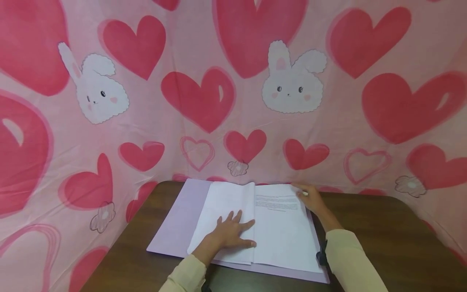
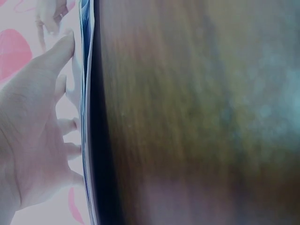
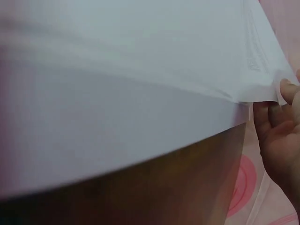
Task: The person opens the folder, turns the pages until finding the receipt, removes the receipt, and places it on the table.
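A lilac folder (image 1: 175, 227) lies open on the table with white sheets inside. My left hand (image 1: 231, 234) rests on the left-hand sheet (image 1: 222, 198) beside the fold, fingers spread. In the left wrist view, the left hand (image 2: 35, 112) is seen from the side, fingertips against the paper at the edge of the folder. At the top right corner of the right-hand sheet (image 1: 281, 239), which bears a block of small print near its top, my right hand (image 1: 313, 198) pinches the paper. The right wrist view shows the thumb (image 3: 287, 89) over the lifted corner and the other fingers beneath it.
The brown wooden table (image 1: 383, 239) extends on both sides of the folder. Right behind it hangs a pink cloth (image 1: 248, 105) printed with red hearts and white rabbits. Dark bands (image 1: 322, 254) sit at the wrists over pale sleeves (image 1: 352, 259).
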Motion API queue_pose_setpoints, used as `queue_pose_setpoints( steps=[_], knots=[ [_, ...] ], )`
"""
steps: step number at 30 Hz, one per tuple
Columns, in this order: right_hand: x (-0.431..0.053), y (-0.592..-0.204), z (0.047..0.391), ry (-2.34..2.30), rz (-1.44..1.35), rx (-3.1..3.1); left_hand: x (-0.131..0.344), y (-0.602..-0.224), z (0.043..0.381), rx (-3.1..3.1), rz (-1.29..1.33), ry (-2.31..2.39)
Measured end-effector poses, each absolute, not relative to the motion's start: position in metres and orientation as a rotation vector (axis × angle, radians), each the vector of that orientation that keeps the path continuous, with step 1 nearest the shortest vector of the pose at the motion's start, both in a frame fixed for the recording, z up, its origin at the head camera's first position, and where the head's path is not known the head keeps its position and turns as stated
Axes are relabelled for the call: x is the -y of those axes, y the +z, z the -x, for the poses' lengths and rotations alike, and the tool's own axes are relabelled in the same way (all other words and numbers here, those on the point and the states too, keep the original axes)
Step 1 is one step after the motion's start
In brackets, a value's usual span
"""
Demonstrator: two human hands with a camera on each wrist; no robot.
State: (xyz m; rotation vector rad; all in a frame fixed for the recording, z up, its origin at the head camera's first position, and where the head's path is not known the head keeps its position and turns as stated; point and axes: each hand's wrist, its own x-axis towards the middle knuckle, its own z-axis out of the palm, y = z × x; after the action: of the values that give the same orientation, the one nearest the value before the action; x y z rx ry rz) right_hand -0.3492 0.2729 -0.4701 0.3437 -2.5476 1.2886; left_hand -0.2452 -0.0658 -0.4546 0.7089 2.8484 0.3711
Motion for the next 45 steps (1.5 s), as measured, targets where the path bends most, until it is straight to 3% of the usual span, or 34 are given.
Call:
queue_pose_setpoints(
  steps=[12, 26, 45],
  knots=[
    [-0.272, -0.473, 0.329, 1.345, -0.165, 2.714, 0.069, -0.455, 0.242, -2.846, -0.691, 0.384],
    [-0.273, -0.467, 0.319, 1.421, -0.257, 2.799, 0.070, -0.453, 0.246, -2.859, -0.676, 0.403],
    [-0.281, -0.468, 0.289, 1.474, -0.138, 2.911, 0.064, -0.457, 0.243, -2.827, -0.666, 0.419]
  ],
)
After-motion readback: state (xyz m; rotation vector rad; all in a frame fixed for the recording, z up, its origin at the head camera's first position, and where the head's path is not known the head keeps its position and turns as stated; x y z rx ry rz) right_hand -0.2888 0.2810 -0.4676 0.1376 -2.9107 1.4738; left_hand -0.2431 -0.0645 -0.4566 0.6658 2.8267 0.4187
